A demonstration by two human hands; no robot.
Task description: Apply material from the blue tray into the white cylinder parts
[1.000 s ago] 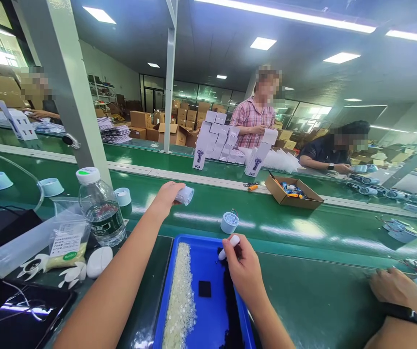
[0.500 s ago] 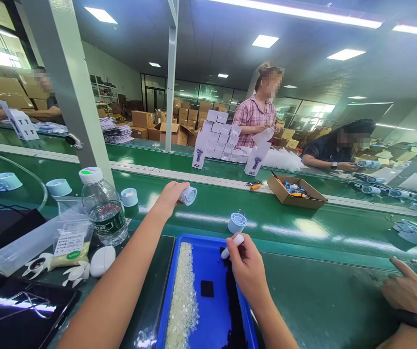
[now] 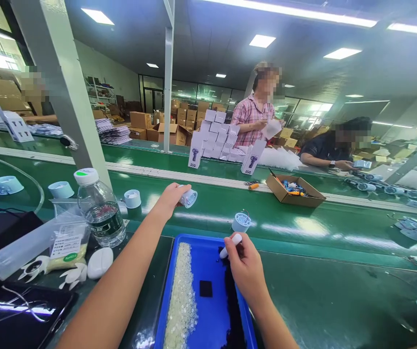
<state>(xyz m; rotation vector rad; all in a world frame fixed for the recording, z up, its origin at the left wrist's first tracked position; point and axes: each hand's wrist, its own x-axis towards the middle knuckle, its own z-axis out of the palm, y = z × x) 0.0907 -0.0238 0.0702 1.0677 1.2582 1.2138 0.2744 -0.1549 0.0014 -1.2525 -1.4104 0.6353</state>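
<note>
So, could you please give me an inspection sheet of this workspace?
Surface: green bench, glossy with reflections.
Job's things: blue tray with clear bits at left, black bits at right; wired round part beyond it.
Clutter: bottle, bag, white case and black screen at left.
Hands: left hand holds a pale blue part; right hand holds a white stick near the black bits.
Cables: white cord over the black screen.
Surroundings: person in a checked shirt across the bench, near stacked white boxes.
</note>
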